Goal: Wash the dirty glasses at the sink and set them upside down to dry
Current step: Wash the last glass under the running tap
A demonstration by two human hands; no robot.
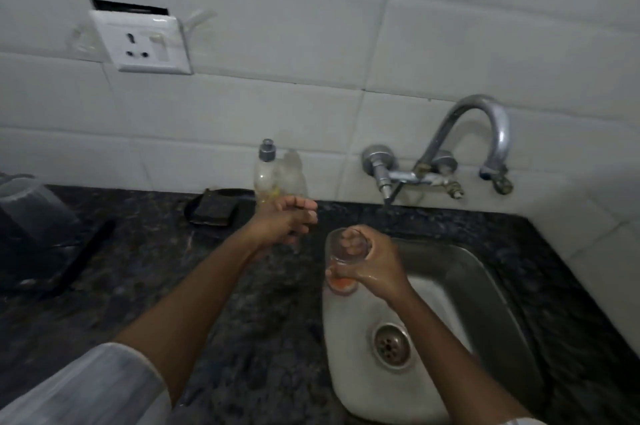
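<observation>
My right hand (pixel 375 265) grips a clear drinking glass (pixel 341 251) over the left rim of the steel sink (pixel 485 289). The glass is tilted, its mouth toward the wall, and orange residue shows at its base. My fingers curl over its rim into the inside. My left hand (pixel 291 218) hovers over the counter just in front of the soap bottle (pixel 265 175), fingers loosely curled, holding nothing that I can see. No water runs from the tap (pixel 485 134).
A dark speckled counter (pixel 138 269) runs left of the sink. On it lie a dark scrub pad in a dish (pixel 213 208), a clear upturned container (pixel 33 213) at far left, and a black stick-like object (pixel 86 251). A wall socket (pixel 142 42) is above.
</observation>
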